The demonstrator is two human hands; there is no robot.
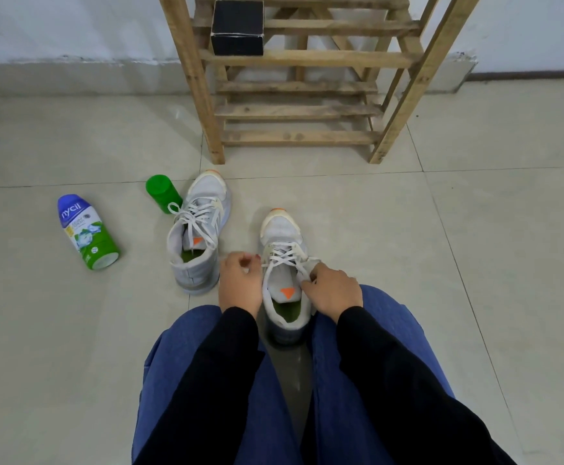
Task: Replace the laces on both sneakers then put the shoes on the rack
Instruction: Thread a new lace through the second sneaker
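Observation:
Two white sneakers with orange toe tips and green insoles stand on the tiled floor. The near sneaker sits between my knees, toe pointing away. My right hand pinches its white lace at the right side of the eyelets. My left hand is beside the shoe's left edge with fingers curled; what it holds is unclear. The other sneaker stands to the left, laced with loose white ends. The wooden rack stands ahead against the wall.
A black box sits on an upper rack shelf. A blue and green powder bottle lies on the floor at left, and a green container lies beside the far sneaker's toe. My blue-clad knees frame the near shoe.

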